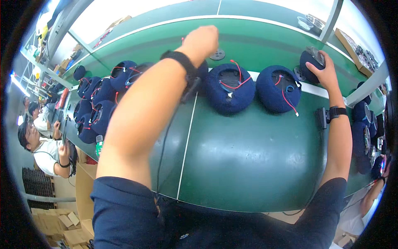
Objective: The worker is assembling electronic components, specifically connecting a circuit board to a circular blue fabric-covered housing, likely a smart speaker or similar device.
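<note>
My right hand (326, 74) is wrapped round a navy fabric-covered round housing (310, 66) at the far right edge of the bench, its dark hard face turned up. Above the far side, left of centre, my left hand (203, 41) is closed; whatever its fingers hold, if anything, is hidden. A small grey perforated disc (217, 54) lies just beyond it. In front of me stand two larger housings, one (230, 97) in the middle and one (278, 97) to its right, their openings upward with red wires and white plugs coming out. My left forearm partly hides another housing.
Several more navy housings (103, 92) cluster at the left of the green bench (240, 162), and others (361, 139) at the right. A carton of parts (356, 52) lies at the far right. Co-workers sit at left (45, 153); another person's arm (371, 199) shows at right.
</note>
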{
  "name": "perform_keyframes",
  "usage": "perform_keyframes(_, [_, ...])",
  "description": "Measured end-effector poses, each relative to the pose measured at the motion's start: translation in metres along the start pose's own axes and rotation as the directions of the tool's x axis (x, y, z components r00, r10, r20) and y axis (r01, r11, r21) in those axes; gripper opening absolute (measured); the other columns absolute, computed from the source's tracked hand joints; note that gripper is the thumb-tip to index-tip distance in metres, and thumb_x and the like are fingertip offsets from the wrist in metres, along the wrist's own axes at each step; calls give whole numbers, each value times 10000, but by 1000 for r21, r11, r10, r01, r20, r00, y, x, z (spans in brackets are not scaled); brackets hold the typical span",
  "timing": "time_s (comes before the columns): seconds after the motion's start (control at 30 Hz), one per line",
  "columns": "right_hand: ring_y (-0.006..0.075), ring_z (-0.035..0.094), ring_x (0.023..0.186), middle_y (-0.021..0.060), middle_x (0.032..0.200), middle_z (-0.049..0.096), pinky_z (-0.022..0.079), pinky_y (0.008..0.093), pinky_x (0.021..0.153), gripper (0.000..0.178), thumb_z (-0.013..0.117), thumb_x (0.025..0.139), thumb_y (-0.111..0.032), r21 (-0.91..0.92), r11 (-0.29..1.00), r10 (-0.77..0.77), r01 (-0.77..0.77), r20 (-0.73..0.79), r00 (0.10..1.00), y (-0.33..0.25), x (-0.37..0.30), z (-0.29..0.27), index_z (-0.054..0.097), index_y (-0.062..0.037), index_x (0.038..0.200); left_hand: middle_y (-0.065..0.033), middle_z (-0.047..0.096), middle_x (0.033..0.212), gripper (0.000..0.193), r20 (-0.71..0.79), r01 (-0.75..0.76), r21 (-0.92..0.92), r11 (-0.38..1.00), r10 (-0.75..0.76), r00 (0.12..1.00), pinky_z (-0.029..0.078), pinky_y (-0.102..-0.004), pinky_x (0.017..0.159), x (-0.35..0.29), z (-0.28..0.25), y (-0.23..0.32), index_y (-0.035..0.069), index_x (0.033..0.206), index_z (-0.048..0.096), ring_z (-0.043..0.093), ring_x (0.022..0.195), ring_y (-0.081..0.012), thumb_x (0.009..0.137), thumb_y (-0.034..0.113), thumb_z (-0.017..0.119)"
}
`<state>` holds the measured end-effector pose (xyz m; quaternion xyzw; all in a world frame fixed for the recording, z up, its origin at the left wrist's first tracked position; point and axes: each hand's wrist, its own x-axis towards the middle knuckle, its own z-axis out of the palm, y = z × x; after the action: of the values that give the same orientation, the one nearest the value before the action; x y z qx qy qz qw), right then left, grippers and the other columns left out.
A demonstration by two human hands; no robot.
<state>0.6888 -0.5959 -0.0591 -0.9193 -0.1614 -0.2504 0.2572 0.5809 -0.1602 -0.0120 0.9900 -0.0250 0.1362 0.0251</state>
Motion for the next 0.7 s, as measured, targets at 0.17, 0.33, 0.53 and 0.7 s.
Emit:
perform_keyframes(0.17, [357,607,1189,229,1286,624,473,435,1027,888,854,701,-520,-78,995,52,-56,-56,997,36,4,-28,554,-2,1356,-163,714,919,277,-185,-79,-263,962,31,982,533,-395,800,-58,-66,18,-1,978,697,690,867,-287,911,264,655])
perform_keyframes(0.33, [371,597,1202,233,1305,613,473,443,1028,955,812,707,-621,-211,971,86,-111,-124,988,65,2,-30,536,3,1376,-115,667,836,266,-140,-102,-471,876,40,989,497,-321,761,-140,-103,57,-40,885,651,626,780,-209,928,222,668])
perform_keyframes(0.53, [355,596,1217,257,1334,592,454,409,1053,1023,828,689,-633,14,966,258,-258,-68,964,60,-6,-47,509,44,1387,-119,464,584,331,-147,-161,-588,793,92,985,366,-371,501,-250,-105,66,0,629,518,464,503,-259,895,105,685])
perform_keyframes(0.7, [328,600,1209,245,1333,592,457,394,1045,1019,839,683,-624,128,952,297,-277,-183,937,38,-8,-59,513,33,1390,-121,718,880,137,-62,-131,-833,538,145,988,548,-308,732,-269,-63,118,7,973,708,700,826,-178,965,128,643])
